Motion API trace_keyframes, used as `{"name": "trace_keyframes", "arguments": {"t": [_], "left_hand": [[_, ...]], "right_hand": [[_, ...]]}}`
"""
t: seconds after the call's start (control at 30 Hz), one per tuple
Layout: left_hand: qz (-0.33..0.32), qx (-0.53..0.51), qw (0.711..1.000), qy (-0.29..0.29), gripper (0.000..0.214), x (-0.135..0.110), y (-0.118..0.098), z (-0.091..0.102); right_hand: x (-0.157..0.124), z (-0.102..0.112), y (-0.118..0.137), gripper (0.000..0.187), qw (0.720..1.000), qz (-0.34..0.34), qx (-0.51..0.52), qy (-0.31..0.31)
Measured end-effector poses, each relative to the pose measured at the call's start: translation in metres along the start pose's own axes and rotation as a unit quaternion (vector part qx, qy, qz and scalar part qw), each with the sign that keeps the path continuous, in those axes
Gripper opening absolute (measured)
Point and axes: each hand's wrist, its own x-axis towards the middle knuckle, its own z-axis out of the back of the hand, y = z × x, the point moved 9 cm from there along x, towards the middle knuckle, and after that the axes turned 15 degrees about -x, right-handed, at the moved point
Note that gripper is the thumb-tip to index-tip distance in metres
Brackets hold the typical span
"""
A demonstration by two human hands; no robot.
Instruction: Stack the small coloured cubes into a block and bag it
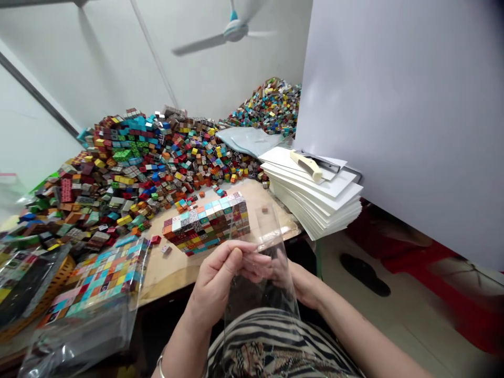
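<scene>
In the head view, the bare left hand pinches a flat, clear plastic bag between closed thumb and fingers, the bare right hand partly behind it (how far open, or whether gripping, I cannot tell), near a rectangular slab of multicoloured cubes on the tan wooden tabletop.

Smooth, glossy plastic bag; matt paper stack.

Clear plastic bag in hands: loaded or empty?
Looks empty: the clear plastic bag is flat, with black-and-cream striped clothing showing through.
</scene>
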Motion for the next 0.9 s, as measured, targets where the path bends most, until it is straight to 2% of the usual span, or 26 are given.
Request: {"name": "trace_keyframes", "arguments": {"t": [0.1,0.2,0.33,0.47,0.57,0.7,0.9], "left_hand": [[-0.004,-0.004,1.0,-0.027,0.024,-0.001,0.001,0.012],[-0.029,0.018,0.997,-0.076,0.026,-0.003,-0.002,0.03],[-0.053,0.153,0.984,-0.077,0.027,-0.007,-0.001,0.04],[-0.067,0.248,0.965,-0.043,0.03,-0.007,0.01,0.042],[-0.08,0.303,0.949,-0.027,0.032,-0.003,0.017,0.043],[-0.108,0.339,0.935,0.001,0.036,0.003,0.02,0.036],[-0.115,0.346,0.931,0.009,0.039,0.011,0.023,0.027]], "right_hand": [[0.001,-0.004,-0.009,0.056,0.998,-0.028,0.058,0.013],[-0.005,0.01,0.004,0.036,0.997,0.016,0.071,0.001],[-0.036,0.053,0.04,0.021,0.994,0.088,0.043,-0.046],[-0.091,0.104,0.072,0.019,0.978,0.138,-0.021,-0.154],[-0.132,0.126,0.085,0.022,0.96,0.147,-0.041,-0.235],[-0.177,0.133,0.104,0.027,0.932,0.171,-0.072,-0.313],[-0.211,0.125,0.125,0.026,0.916,0.202,-0.097,-0.333]]}}
